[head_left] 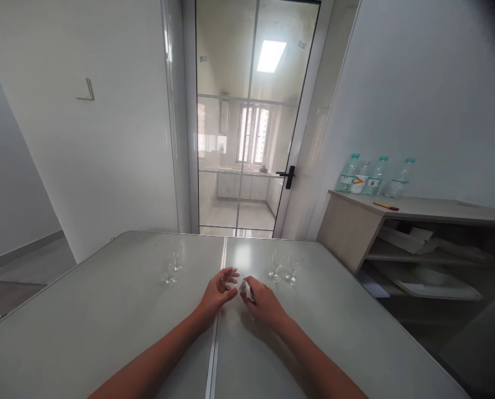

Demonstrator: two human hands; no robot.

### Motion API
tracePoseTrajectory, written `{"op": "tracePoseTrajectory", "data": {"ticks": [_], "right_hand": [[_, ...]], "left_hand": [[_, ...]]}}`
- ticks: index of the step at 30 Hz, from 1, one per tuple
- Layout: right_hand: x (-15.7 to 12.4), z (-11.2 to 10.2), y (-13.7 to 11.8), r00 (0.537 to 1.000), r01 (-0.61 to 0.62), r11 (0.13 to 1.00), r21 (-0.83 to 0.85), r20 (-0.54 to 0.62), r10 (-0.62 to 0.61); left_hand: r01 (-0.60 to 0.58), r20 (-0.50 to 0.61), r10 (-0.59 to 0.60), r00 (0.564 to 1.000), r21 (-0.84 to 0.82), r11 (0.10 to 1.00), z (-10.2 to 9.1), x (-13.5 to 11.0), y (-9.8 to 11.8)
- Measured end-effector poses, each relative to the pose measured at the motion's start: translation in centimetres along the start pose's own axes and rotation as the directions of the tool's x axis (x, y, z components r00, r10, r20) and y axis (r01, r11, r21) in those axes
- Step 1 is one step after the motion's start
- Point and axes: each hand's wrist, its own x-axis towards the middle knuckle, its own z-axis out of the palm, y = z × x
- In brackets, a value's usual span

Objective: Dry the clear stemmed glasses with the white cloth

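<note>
Over the middle seam of the table, my left hand is curled around a clear stemmed glass, which lies tilted between my hands. My right hand grips a crumpled white cloth or tissue and presses it against the glass at its right end. Which end of the glass the cloth covers is hard to make out. Two clear stemmed glasses, a rear one and a front one, stand on the left. Another pair, a left one and a right one, stands upright on the right.
The pale table has a metal seam down its middle. Beyond it is a glazed door with a black handle. At right stands a shelf unit with several plastic bottles and an orange pen-like item on top.
</note>
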Motion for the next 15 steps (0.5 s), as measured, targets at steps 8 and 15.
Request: {"op": "tracePoseTrajectory", "data": {"ticks": [8, 15], "right_hand": [[-0.38, 0.29, 0.02, 0.874, -0.479, 0.542, 0.69, 0.429, 0.227], [-0.06, 0.58, -0.24, 0.988, -0.151, 0.939, 0.308, 0.075, 0.135]], "left_hand": [[0.033, 0.035, -0.029, 0.999, -0.105, 0.994, -0.02, 0.08, -0.1], [0.1, -0.02, -0.101, 0.995, -0.037, 0.994, -0.06, -0.04, -0.04]]}}
